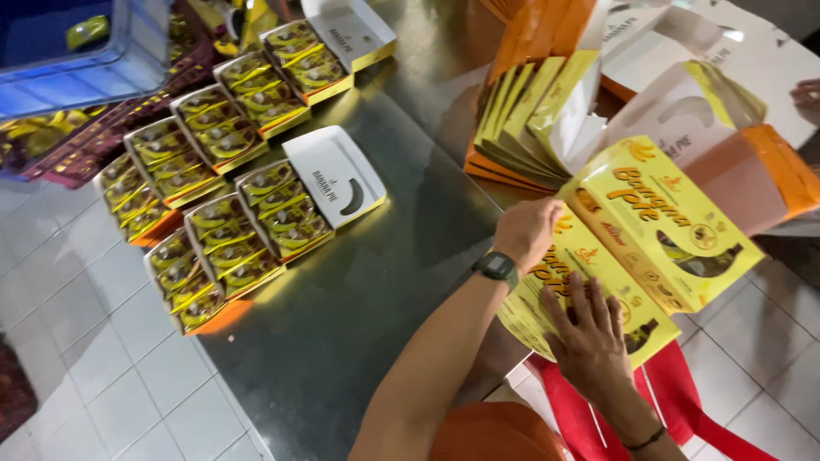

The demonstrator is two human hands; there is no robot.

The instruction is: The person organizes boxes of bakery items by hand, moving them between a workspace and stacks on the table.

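- The yellow carton (658, 226), a printed flat being folded into a box, stood half-raised at the near table edge, just past my fingertips; its top panel was tilted up and its lower flap (589, 299) lay flat under both my hands, so the box was not yet closed into shape.
- My right hand (589, 333) lay palm-down on that flap, fingers (598, 309) spread and pressing, pinching nothing.
- My left hand (525, 232), a dark watch (497, 266) on its wrist, was curled against the carton's fold line; I could not tell whether its hidden fingertips gripped the board or merely pushed.
- Beyond the fingers, a fanned stack of unfolded flats (525, 119), yellow and orange, still waited, by my reading the bulk of the folding left.
- Well to the left of my hands, on the steel table (359, 324), rows of filled boxes (222, 179) sat open, wrapped pieces showing, two with white lids (335, 175) swung back: filled, by the look of it, but none shut.
- Farther off, blue and maroon crates (81, 77) held more wrapped pieces.
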